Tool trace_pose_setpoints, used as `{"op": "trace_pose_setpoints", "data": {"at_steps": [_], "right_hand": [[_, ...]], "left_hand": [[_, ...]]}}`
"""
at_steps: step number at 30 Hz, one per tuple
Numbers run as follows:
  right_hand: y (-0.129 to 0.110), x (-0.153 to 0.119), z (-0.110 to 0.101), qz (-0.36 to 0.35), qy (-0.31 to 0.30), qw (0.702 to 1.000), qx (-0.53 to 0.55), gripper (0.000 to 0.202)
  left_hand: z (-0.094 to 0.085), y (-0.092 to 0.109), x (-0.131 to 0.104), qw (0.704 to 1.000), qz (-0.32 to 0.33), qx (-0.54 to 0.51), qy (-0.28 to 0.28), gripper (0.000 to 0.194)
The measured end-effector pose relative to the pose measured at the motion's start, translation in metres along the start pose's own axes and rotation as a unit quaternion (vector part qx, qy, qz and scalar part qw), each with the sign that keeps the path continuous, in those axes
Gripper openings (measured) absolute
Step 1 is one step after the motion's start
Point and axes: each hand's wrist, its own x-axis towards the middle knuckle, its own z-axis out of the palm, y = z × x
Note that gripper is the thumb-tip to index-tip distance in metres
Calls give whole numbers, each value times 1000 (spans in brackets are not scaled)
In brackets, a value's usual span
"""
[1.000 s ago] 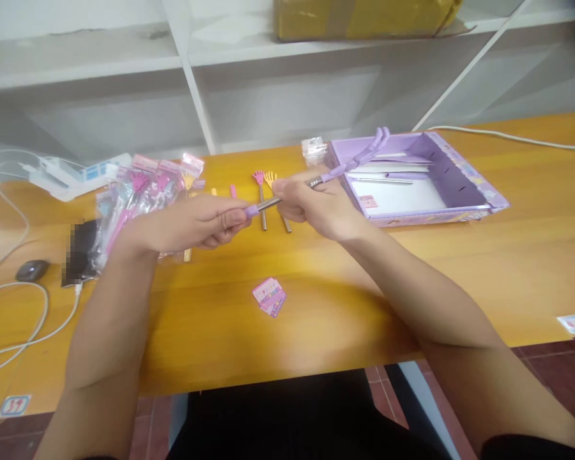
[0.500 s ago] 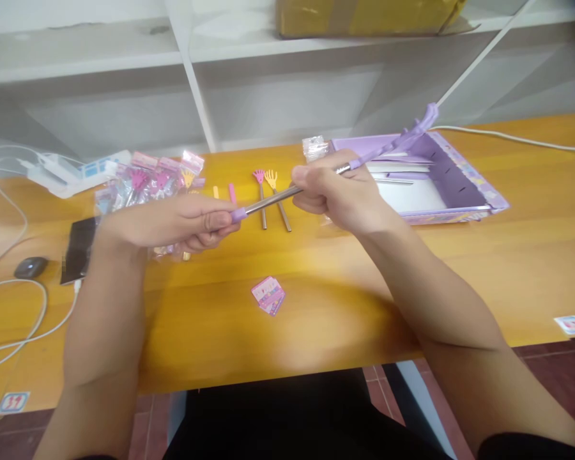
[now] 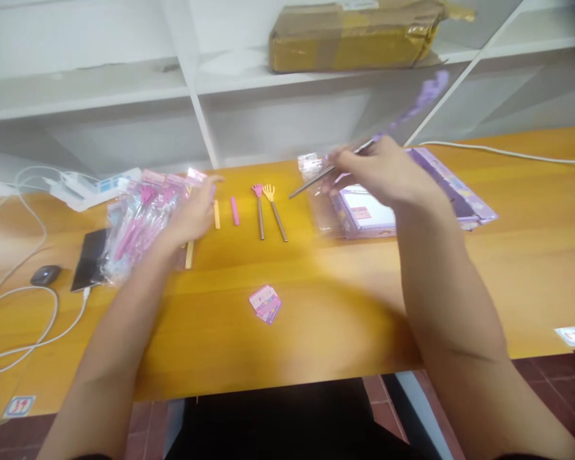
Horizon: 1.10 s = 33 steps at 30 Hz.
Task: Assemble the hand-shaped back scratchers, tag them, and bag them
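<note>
My right hand [image 3: 381,169] is closed around the metal rod of a back scratcher [image 3: 309,183], held tilted above the table. Its purple hand-shaped head points up and right, blurred; its lower rod end is bare metal. My left hand [image 3: 196,209] pinches a small purple grip sleeve [image 3: 213,190], mostly hidden by the fingers. Just right of that hand lie a yellow sleeve [image 3: 216,215] and a pink sleeve [image 3: 234,211]. Beyond them are a pink-headed back scratcher [image 3: 260,214] and a yellow-headed back scratcher [image 3: 276,217], side by side with bare rod ends.
Bagged back scratchers [image 3: 134,223] are piled at left, by a power strip [image 3: 100,188], a black phone [image 3: 89,259] and cables. Small pink cards [image 3: 265,303] lie in front. An open purple box [image 3: 464,191] stands at right. A taped carton [image 3: 354,38] sits on the shelf.
The purple sleeve has come off the rod. My left hand has moved left and away with it, toward the loose sleeves; my right hand has shifted right with the back scratcher.
</note>
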Motion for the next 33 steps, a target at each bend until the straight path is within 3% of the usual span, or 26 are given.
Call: {"op": "trace_pose_setpoints", "data": {"at_steps": [2, 5, 8, 12, 14, 19, 22, 28, 33], "right_hand": [[7, 10, 15, 47, -9, 999, -22, 27], [21, 24, 31, 46, 9, 991, -122, 29], [42, 33, 46, -11, 14, 958, -287, 29], [71, 38, 70, -4, -87, 883, -462, 8], [81, 36, 79, 11, -119, 865, -487, 16], [90, 31, 87, 17, -142, 855, -498, 30], [91, 30, 89, 23, -153, 853, -498, 33], [91, 31, 88, 24, -154, 859, -487, 50], [87, 32, 86, 9, -136, 870, -474, 59]], "left_hand": [[30, -4, 5, 998, -24, 44, 32, 38], [56, -13, 6, 996, -18, 65, 61, 34], [65, -20, 6, 995, 11, 69, 75, 28], [67, -18, 4, 994, 27, 90, 52, 23], [67, -14, 1, 993, 36, 110, 30, 23], [60, -3, -5, 989, 37, 140, -16, 26], [43, -6, 2, 990, 22, 140, -21, 29], [-2, -42, 15, 970, -82, 224, 35, 44], [-7, -65, 12, 961, -128, 245, 12, 63]]}}
